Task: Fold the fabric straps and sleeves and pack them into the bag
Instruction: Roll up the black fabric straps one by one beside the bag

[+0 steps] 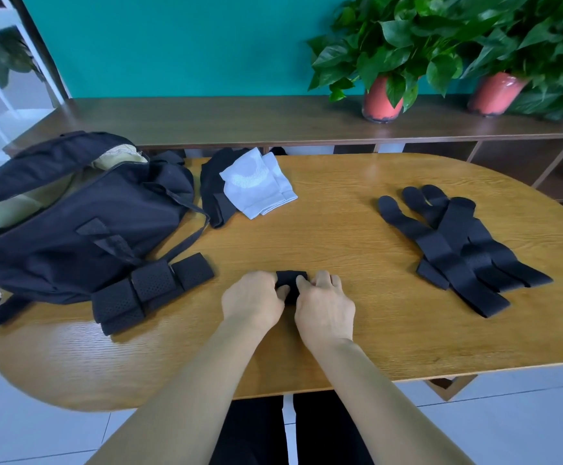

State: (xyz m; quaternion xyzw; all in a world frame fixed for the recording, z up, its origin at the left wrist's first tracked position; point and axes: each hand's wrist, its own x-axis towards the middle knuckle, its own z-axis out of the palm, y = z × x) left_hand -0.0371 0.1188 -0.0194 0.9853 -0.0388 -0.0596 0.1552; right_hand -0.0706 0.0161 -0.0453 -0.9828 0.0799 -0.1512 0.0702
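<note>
A small folded black strap (291, 280) lies at the middle front of the wooden table (340, 236). My left hand (253, 302) and my right hand (325, 305) both pinch it, side by side. A dark open bag (72, 216) with a pale lining lies at the left. Three folded black straps (152, 290) rest against its front edge. Several unfolded black straps (458, 246) lie fanned out at the right. White sleeves (260, 186) lie on a black sleeve (214, 189) at the back centre.
A dark wooden shelf unit (239, 122) runs behind the table against a teal wall. Two potted plants in red pots (382, 99) (493, 94) stand on it at the right. The table's front edge curves near my arms.
</note>
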